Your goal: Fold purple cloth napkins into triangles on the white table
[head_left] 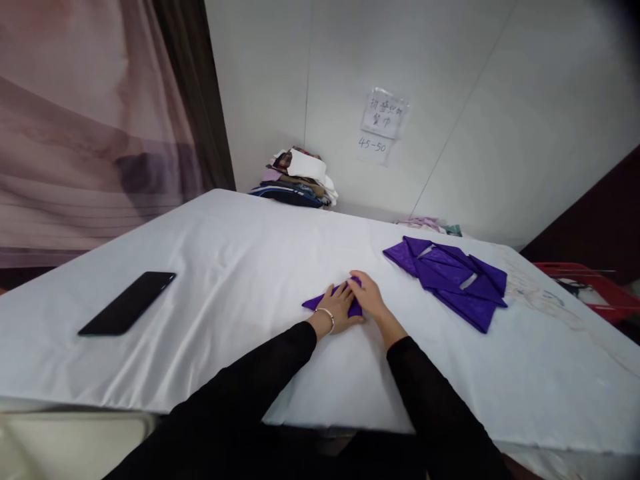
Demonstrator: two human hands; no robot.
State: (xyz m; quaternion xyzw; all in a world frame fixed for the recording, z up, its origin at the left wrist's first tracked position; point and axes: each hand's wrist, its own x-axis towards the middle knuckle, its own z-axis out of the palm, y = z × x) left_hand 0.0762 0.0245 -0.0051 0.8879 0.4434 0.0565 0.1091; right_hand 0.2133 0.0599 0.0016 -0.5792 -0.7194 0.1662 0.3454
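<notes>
A small folded purple cloth napkin (356, 308) lies on the white-covered table in front of me, its pointed end out to the left. Across its middle my left hand (339, 310) rests flat, fingers spread and a bracelet on the wrist. My right hand (367, 293) curls round the napkin's right end, with its fingertips near those of the left. Both hands cover much of the cloth, so its folds are partly hidden. To the right lie several folded purple napkins (445, 270), overlapping in a loose pile.
A black phone (127, 303) lies on the left of the white tablecloth (240, 267). Folded clothes (297, 179) are stacked against the wall at the back. Handwritten paper signs (384, 113) hang above. A red crate (595, 293) stands beyond the table's right edge; a pale chair (75, 440) is at near left.
</notes>
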